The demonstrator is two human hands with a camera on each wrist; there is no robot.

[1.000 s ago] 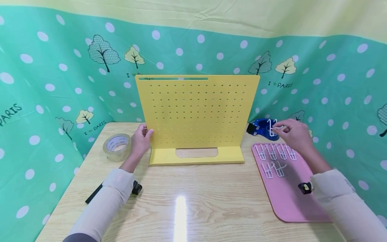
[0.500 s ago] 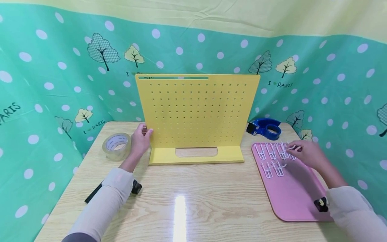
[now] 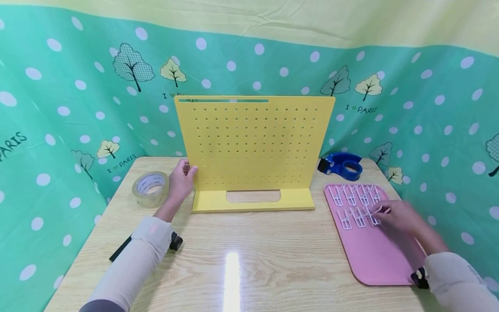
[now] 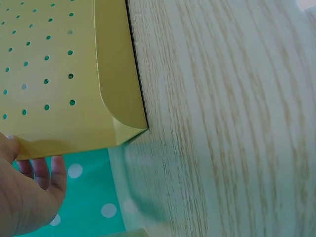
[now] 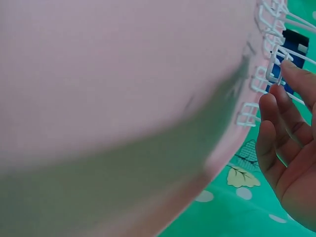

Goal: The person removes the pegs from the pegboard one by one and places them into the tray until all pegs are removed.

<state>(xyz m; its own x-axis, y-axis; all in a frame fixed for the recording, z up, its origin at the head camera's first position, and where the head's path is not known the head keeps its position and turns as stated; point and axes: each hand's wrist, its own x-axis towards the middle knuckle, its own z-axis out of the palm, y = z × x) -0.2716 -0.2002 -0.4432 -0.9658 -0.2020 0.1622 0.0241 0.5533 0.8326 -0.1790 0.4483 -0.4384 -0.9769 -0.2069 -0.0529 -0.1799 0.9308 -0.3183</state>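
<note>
A yellow pegboard (image 3: 255,143) stands upright on the table, its rows of holes bare of hooks. My left hand (image 3: 182,177) grips its left edge, thumb on the front and fingers behind, as the left wrist view also shows. Over the pink tray (image 3: 382,260) at the right, my right hand (image 3: 395,213) pinches a white wire hook (image 5: 273,66) between thumb and finger. That hook is at the right end of the front row, beside two other hooks (image 3: 352,218). Behind them, a back row of several white hooks (image 3: 351,196) lies on the tray.
A blue tape dispenser (image 3: 341,166) sits behind the tray. To the left of the pegboard lies a roll of clear tape (image 3: 151,189). Under my left forearm is a black strap-like thing (image 3: 121,249). A green dotted curtain (image 3: 249,56) closes off the back and sides.
My right hand has come down and toward me with the hook, from above the blue tape dispenser to the tray's front row. The left hand stays on the pegboard.
</note>
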